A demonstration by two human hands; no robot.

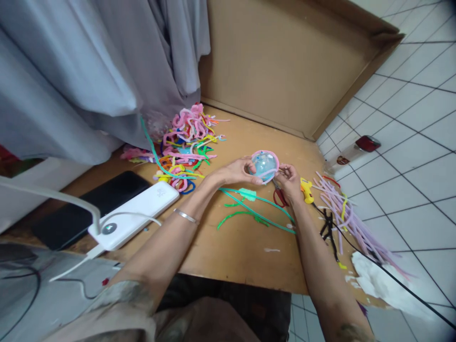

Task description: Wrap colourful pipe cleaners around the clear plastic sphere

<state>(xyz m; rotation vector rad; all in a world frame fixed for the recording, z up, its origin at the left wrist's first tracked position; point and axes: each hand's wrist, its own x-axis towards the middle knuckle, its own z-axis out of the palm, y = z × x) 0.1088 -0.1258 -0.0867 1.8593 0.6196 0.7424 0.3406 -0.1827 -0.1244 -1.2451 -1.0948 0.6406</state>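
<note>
Between the fingers: ball (263, 165), no long axis, pink strip (276, 159) round its rim.
Left hand (238, 171): clamped on ball, nearer.
Right hand (290, 182): fingertips pinching strip.

Tabletop (235, 256): pipe cleaner heap (190, 124), power bank (137, 213), glue gun (306, 191).
</note>
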